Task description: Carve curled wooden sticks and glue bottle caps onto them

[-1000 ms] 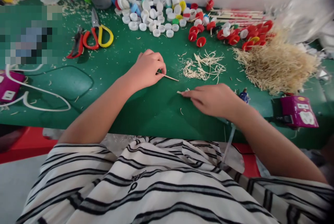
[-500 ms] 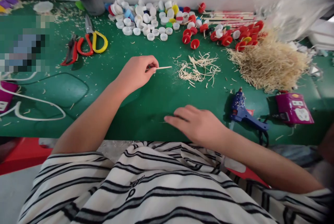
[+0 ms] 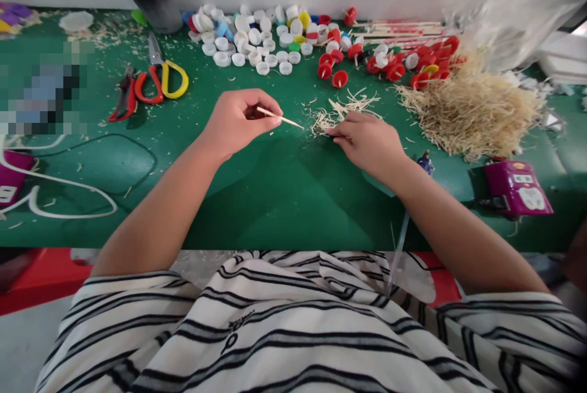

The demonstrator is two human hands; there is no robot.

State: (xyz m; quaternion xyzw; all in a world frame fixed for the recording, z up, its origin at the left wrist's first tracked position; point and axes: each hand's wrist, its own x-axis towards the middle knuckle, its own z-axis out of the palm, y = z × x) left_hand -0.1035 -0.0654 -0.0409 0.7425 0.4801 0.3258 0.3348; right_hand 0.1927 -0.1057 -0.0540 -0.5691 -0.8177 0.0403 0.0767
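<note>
My left hand (image 3: 245, 119) pinches a thin wooden stick (image 3: 291, 122) between thumb and fingertips, its free end pointing right and slightly down. To the right, my right hand (image 3: 369, 142) reaches into a small heap of pale fibre strands (image 3: 351, 104), with thumb and forefinger pressed together. Whatever lies between those fingertips is too small to make out, and the hand covers part of the heap. Behind my right forearm, a blue glue gun (image 3: 425, 162) is mostly hidden; only its nozzle end shows.
Bottle caps (image 3: 254, 38) lie along the back, with red caps on sticks (image 3: 339, 79) beside them. A large fibre pile (image 3: 477, 106) and a purple box (image 3: 518, 188) are at right. Scissors (image 3: 161, 69) and red-handled pliers (image 3: 123, 99) lie at left, near a white cable (image 3: 73, 182).
My right hand has moved up and forward from the table's near edge to the small strand heap, its fingers closing. The stick in my left hand has tilted, its tip now lower.
</note>
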